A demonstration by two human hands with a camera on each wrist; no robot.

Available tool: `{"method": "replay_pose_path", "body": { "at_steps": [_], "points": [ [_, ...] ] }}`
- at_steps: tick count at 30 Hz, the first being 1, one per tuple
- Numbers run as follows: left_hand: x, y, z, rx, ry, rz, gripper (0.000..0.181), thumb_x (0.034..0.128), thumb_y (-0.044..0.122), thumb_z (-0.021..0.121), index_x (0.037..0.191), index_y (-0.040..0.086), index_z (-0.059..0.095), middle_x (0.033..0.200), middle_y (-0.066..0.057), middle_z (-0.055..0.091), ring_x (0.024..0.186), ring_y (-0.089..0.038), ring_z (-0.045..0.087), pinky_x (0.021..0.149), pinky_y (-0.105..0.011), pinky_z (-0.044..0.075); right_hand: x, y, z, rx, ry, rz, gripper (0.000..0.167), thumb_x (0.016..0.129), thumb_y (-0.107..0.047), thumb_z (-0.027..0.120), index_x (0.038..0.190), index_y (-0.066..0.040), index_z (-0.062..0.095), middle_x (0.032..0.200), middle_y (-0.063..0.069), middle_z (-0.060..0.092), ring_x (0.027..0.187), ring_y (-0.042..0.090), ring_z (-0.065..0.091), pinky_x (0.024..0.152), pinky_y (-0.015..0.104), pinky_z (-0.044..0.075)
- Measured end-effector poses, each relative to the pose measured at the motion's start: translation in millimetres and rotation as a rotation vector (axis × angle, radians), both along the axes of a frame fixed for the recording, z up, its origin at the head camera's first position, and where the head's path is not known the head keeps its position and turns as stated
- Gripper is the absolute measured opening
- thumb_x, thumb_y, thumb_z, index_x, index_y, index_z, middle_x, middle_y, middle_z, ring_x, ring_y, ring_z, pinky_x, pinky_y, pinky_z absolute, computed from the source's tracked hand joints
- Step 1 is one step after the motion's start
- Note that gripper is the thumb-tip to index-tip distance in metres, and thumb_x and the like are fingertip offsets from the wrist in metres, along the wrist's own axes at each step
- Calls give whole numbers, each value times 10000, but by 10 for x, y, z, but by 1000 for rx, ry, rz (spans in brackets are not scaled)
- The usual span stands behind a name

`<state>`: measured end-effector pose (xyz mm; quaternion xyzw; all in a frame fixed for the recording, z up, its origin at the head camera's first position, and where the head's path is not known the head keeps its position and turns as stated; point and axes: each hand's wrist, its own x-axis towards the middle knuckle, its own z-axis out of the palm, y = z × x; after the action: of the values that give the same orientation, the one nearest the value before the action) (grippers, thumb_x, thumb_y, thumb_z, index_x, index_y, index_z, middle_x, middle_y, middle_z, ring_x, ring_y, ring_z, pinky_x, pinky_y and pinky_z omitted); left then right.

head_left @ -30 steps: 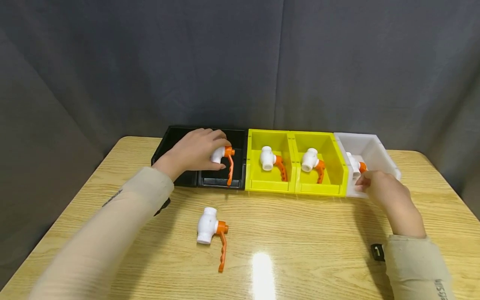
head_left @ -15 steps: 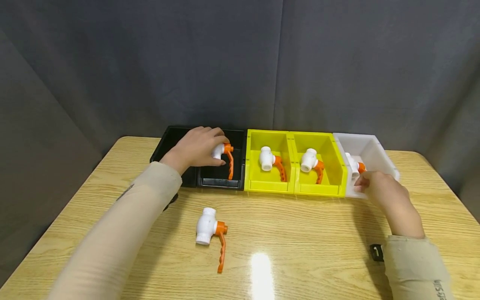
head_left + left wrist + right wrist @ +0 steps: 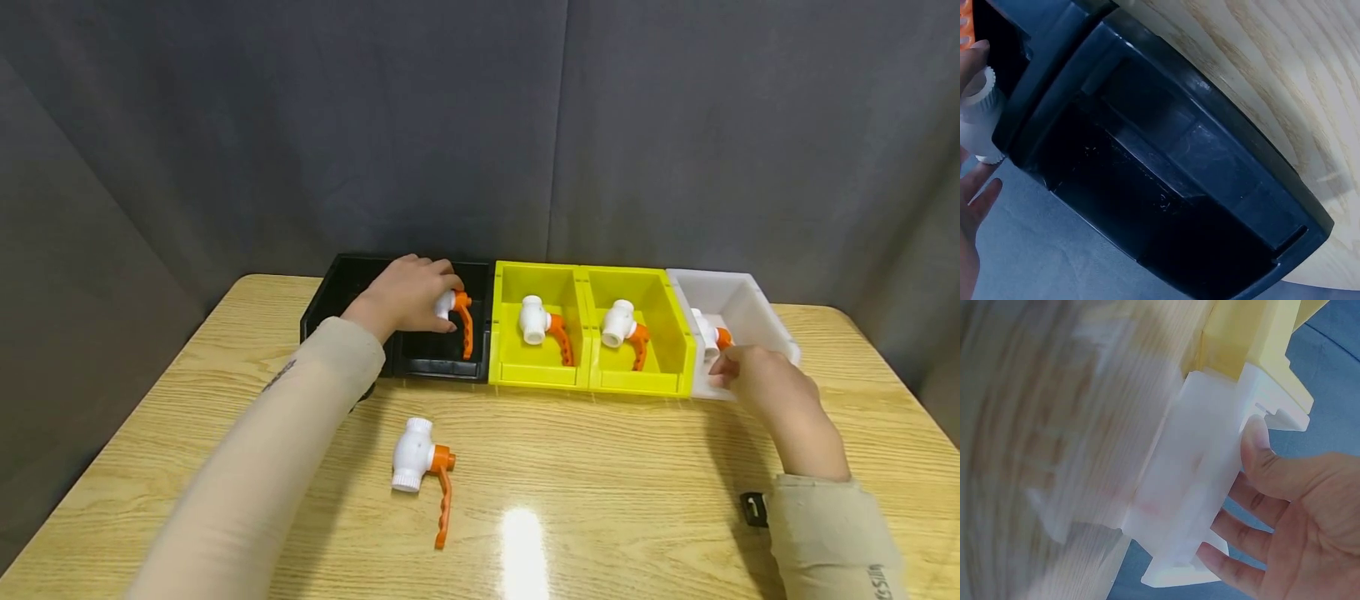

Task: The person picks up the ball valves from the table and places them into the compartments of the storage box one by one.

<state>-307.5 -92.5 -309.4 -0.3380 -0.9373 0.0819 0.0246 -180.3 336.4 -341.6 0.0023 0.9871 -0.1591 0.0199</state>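
Observation:
My left hand [image 3: 412, 293] grips a white ball valve [image 3: 445, 305] with an orange lever, over the right black bin [image 3: 442, 367]. In the left wrist view, its fingers and thumb are around the ribbed white body [image 3: 980, 119]; the head view hides part of that body. My right hand [image 3: 776, 392] rests at the front rim of the white bin [image 3: 761, 317], fingers loosely bent. The right wrist view shows its thumb on the rim of that bin [image 3: 1191, 456]. A ball valve [image 3: 707, 333] lies inside, partly hidden by the hand.
Two yellow bins [image 3: 542, 375] stand between the black and white ones, with a ball valve [image 3: 534, 320] and another ball valve [image 3: 619, 325] in them. Another ball valve [image 3: 414, 457] lies on the wooden table [image 3: 600, 483]. A grey curtain [image 3: 450, 125] hangs behind.
My left hand and forearm have shifted slightly right, and the gripped ball valve has moved a little farther back within the black bin. My right hand stays at the white bin.

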Motion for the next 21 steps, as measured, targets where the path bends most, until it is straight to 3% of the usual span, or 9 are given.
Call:
{"method": "replay_pose_path", "body": {
  "at_steps": [12,21],
  "points": [
    [-7,136,-41,-73,-23,0,552,831,451,784,1283,165,652,1236,-63,576,1090,-275,562,1058,-447,399,-22,-17,-18,-4,3,4,40,915,-87,661,927,-51,677,937,178,631,866,393,526,646,516,420],
    [-18,208,-184,-90,-49,41,570,841,432,780,1308,137,639,1252,-68,573,1113,-274,550,1078,-445,380,-24,-20,-4,1,4,7,34,914,-89,661,908,-58,673,925,168,628,848,387,535,630,522,421]
  ]
}}
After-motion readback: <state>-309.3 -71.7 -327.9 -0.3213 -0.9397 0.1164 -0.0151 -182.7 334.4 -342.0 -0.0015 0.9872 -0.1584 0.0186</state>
